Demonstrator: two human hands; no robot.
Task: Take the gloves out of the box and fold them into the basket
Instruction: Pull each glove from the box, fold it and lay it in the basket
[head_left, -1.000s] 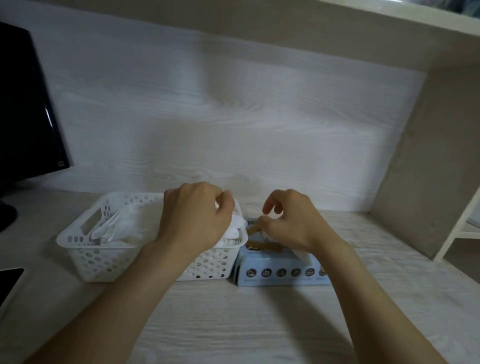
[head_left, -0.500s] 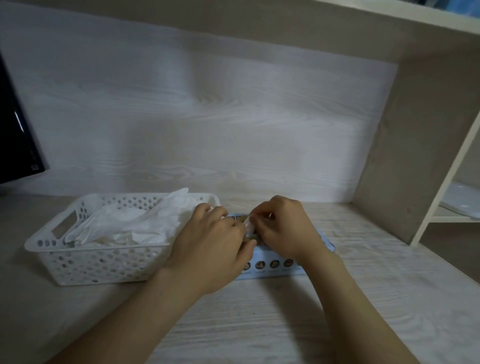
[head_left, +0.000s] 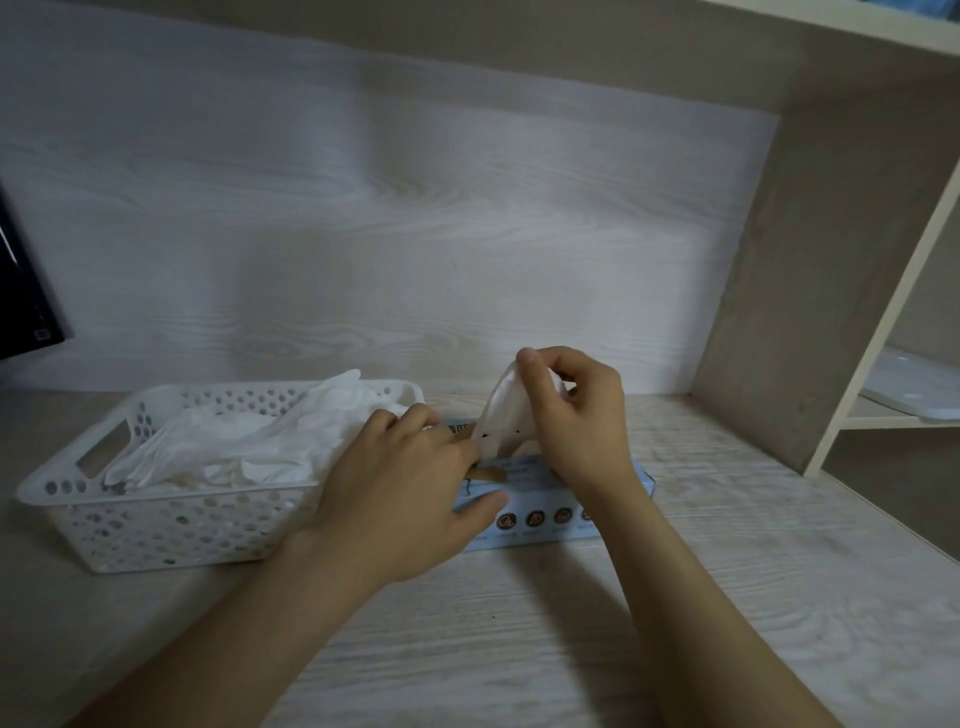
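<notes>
— Right hand (head_left: 576, 415)?
— Raised above the light blue cardboard box (head_left: 550, 527), pinching a thin white disposable glove (head_left: 501, 415) by its upper edge between thumb and curled fingers. Glove half drawn out, lower end down at the opening in the box top.
— Left hand (head_left: 410, 488)?
— Laid on the left part of the box top, fingers fairly straight and pressing beside the opening, thumb out along the front edge. Gripping nothing.
— And the white perforated plastic basket (head_left: 156, 525)?
— Just left of the box; touching or merely close, hard to tell. Filled with a loose heap of white gloves (head_left: 249, 441), a few glove fingers poking up at the far rim.
— Underneath?
— Pale wood-grain desk (head_left: 519, 649), carrying both. Edge of a black monitor (head_left: 26, 291) at far left.
</notes>
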